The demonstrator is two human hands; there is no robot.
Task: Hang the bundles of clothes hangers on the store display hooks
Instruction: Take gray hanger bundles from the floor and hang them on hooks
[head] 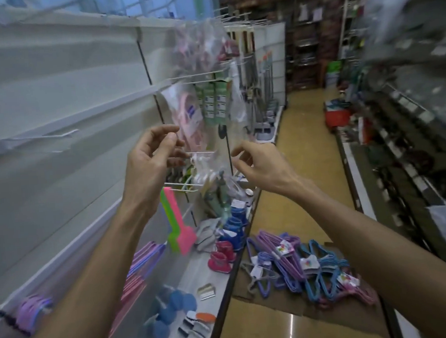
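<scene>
**Hands up at the hooks, hanger bundles down on the floor**

Wall first, on the far left: a white shelf wall [51, 75] with one bare hook [37, 136] sticking out of it. Low down on the shelf [187, 279] lie some purple hangers [143, 256] and small blue and pink boots [224, 256].

Next comes the left hand [147, 163]. Its fingers [171, 138] are curled and pinched close together near a thin white hook [202, 153]. I cannot tell if they hold anything. A clear bag [206, 170] hangs on the hooks between the two hands.

Then the right hand [261, 166]. Its fingers [238, 152] are bent in, just beside the clear bag. The picture is blurry there, so I cannot tell if they pinch the bag or are only close to it.

Further right and low down, the hanger bundles [302, 266] lie in a pile on a flat piece of cardboard [251, 293] on the floor. They are purple, blue and pink, with small paper tags. None of them is in a hand.

I think the hands are making room on a hook. To do it well, slide the bag back gently so it does not fall. Then pick up one bundle by its top loops, keep them together, and push them all onto the hook.
</scene>
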